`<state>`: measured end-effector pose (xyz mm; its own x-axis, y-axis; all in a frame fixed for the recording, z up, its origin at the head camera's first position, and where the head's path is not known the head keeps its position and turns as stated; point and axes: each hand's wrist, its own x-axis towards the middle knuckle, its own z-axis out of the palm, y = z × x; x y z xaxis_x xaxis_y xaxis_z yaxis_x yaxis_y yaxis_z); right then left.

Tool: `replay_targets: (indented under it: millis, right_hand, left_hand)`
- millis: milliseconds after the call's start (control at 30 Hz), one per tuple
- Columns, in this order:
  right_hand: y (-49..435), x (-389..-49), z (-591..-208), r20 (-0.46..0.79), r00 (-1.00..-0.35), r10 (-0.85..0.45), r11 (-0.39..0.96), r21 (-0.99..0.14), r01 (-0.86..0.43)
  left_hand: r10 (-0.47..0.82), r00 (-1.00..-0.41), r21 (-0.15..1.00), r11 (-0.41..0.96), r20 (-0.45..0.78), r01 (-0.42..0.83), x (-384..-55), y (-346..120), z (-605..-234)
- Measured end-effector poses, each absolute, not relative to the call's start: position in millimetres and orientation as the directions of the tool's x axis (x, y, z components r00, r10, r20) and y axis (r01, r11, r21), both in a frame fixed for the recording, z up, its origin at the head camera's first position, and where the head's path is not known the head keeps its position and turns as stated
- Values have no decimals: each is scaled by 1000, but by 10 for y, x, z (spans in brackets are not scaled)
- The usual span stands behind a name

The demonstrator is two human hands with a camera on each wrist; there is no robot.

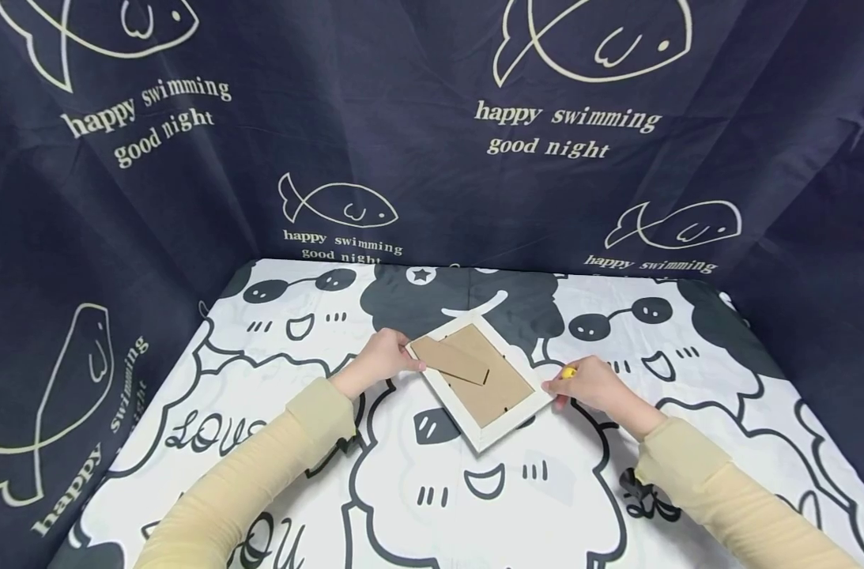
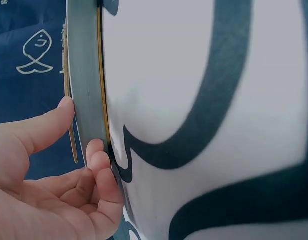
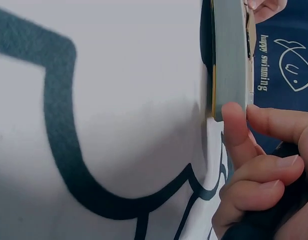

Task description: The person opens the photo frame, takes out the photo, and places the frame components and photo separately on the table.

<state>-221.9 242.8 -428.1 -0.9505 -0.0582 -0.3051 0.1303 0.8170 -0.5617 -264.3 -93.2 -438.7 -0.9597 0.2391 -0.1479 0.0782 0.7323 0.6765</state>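
on the table [image 1: 531, 514], spread with a white cloth printed with black-lined cartoon sheep, you have a rectangular white picture frame [image 1: 511, 419] between your hands, back side up and turned so one corner points toward you. it lies at or just over the cloth; whether it touches all along can't be made out. its back is a flat brown board [image 1: 511, 381] with small dark tabs [image 1: 505, 409] at the edges, and a brown tapered stand strip [image 1: 453, 359] lies slantwise across it, one end near your left fingers.

your left hand [image 1: 380, 360] grips the frame's left corner, thumb at the back edge and the other fingers curled against the side and underneath. your right hand [image 1: 594, 383] pinches the right corner between thumb and forefinger, the rest of its fingers curled in. a small bright yellow piece [image 1: 568, 372] shows at that hand, mostly hidden, so you can't say what it is.

both your forearms wear pale yellow sleeves [image 1: 261, 466]. behind the table hangs a navy curtain [image 1: 432, 158] printed with cream fish outlines and lettering.
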Motion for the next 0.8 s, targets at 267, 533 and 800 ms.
replay_targets:
  millis: [267,533,800]
  right_hand:
    - [2408,-2184,-4246,-349,-932,-94,779,-609,150]
    - [2384,-2153,-4275,-378,-916,-136,763,-629,147]
    - [2360,-2111,-4293,-418,-886,-198,724,-673,156]
  left_hand:
    - [264,-949,726,685,-171,60,-2727,-964,-4371]
    - [292,-937,756,653,-190,50,-2815,-966,-4338]
    - [307,-930,737,673,-201,63,-2893,-936,-4295]
